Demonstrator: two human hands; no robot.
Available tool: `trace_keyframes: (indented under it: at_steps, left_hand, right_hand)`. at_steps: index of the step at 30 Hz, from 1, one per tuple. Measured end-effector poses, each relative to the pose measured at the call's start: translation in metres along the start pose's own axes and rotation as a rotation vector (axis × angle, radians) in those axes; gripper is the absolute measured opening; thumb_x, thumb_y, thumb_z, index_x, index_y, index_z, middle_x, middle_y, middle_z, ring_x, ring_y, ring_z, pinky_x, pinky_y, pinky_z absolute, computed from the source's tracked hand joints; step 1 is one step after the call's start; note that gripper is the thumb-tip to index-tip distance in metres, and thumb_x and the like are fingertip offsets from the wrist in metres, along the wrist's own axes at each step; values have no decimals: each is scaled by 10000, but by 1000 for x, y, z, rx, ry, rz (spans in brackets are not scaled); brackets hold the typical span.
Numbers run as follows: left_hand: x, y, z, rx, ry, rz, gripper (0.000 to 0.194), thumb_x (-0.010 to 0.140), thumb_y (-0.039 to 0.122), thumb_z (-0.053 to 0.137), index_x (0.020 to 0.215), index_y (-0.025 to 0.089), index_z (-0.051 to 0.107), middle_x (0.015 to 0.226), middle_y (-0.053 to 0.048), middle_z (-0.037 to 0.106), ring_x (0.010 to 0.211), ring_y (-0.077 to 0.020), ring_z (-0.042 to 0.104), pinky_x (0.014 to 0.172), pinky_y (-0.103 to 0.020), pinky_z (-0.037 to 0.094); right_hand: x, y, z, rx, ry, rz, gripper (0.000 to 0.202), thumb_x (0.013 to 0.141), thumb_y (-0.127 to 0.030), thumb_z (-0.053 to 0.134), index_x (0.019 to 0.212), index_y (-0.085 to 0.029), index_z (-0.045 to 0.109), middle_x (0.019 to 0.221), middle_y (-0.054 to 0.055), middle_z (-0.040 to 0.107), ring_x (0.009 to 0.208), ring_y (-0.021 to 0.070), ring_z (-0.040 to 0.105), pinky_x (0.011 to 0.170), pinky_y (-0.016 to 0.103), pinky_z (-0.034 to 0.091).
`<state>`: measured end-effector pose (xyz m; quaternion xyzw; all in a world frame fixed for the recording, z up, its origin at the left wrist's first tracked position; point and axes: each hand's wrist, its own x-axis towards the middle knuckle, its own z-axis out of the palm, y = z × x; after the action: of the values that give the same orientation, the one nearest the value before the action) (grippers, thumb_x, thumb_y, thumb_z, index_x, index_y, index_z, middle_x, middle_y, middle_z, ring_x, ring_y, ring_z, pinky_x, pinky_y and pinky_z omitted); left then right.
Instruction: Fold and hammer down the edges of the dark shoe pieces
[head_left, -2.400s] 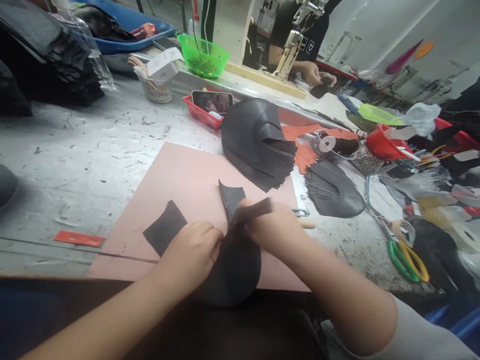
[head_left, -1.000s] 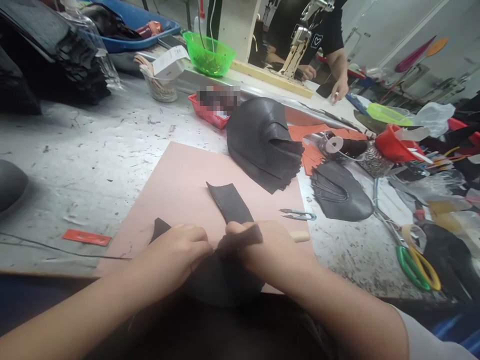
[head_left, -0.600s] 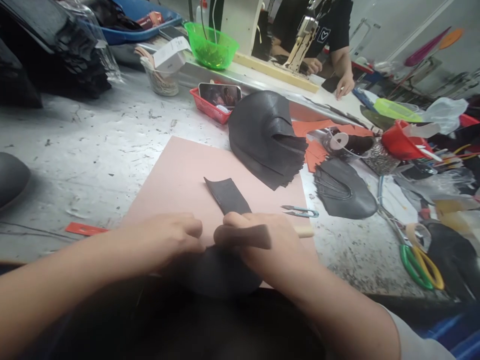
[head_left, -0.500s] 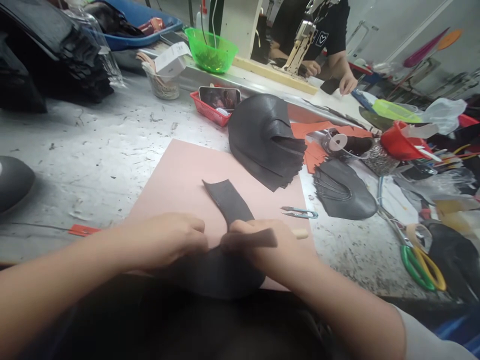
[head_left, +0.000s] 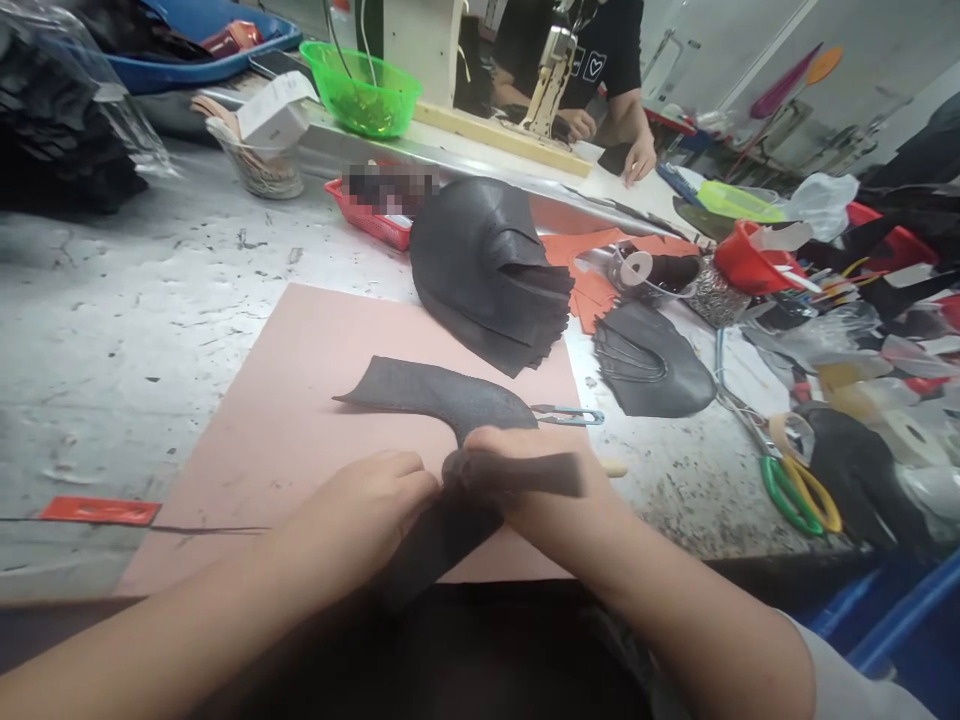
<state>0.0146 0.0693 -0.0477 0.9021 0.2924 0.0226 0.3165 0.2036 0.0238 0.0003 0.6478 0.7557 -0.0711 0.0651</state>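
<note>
A curved dark leather piece (head_left: 450,392) extends over the pink mat (head_left: 247,400), its lower part between my hands. My left hand (head_left: 375,505) is closed on its near edge, fingertips curled in. My right hand (head_left: 517,480) is closed round a dark-headed tool (head_left: 536,473), probably a hammer, whose pale handle end sticks out to the right; this hand also touches the leather. Small blue thread snips (head_left: 570,415) lie just beyond my right hand. Stacks of dark leather pieces (head_left: 480,260) rest at the mat's far edge and to the right (head_left: 660,370).
Green- and yellow-handled scissors (head_left: 801,495) lie at the right. Farther back stand a red basket (head_left: 375,222), a green bowl (head_left: 364,95) and a cup of bands (head_left: 270,170). A red tag (head_left: 101,511) lies at the left. Across the table, a person's hands (head_left: 640,155) show beside a sewing machine.
The leather piece has turned, its free end swinging left and its curve now reaching the snips. The view has shifted, so the table things appear farther left. Both hands stay close together.
</note>
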Motion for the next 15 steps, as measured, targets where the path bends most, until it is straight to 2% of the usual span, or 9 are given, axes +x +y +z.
trace_keyframes:
  at_steps: [4, 6, 10, 13, 15]
  left_hand:
    - [-3, -1, -2, 73, -6, 30, 245, 841, 142, 386, 791, 184, 622, 721, -34, 491, 679, -167, 463, 587, -272, 337]
    - [-5, -3, -2, 48, -26, 31, 217, 824, 121, 417, 828, 192, 623, 731, -30, 496, 689, -166, 461, 601, -273, 336]
    - [-11, -7, -3, -10, -11, 19, 203, 844, 126, 423, 776, 186, 605, 739, -23, 498, 705, -158, 458, 622, -271, 336]
    - [-18, -8, -5, -9, -37, 12, 180, 803, 114, 474, 848, 225, 608, 782, -10, 497, 720, -155, 453, 618, -265, 328]
    - [-21, -8, -6, -60, -41, -1, 172, 835, 134, 444, 834, 214, 596, 788, -9, 509, 731, -151, 464, 637, -263, 342]
  right_hand:
    - [0, -3, 3, -18, 32, -11, 143, 830, -160, 483, 839, -242, 599, 644, -5, 609, 556, 138, 518, 496, 274, 165]
    - [-1, -5, 3, 4, 55, -24, 130, 823, -163, 492, 826, -245, 594, 647, -11, 606, 560, 137, 518, 499, 273, 171]
    - [0, -8, 4, 41, 5, -102, 136, 809, -149, 480, 821, -236, 584, 615, -22, 589, 523, 135, 499, 485, 272, 173]
    - [2, -10, 4, 21, 29, -70, 151, 821, -148, 481, 816, -254, 589, 602, -29, 582, 519, 132, 494, 487, 275, 169]
    - [2, -13, 4, 47, 30, -73, 118, 830, -188, 495, 836, -263, 586, 631, -33, 595, 536, 134, 506, 486, 273, 176]
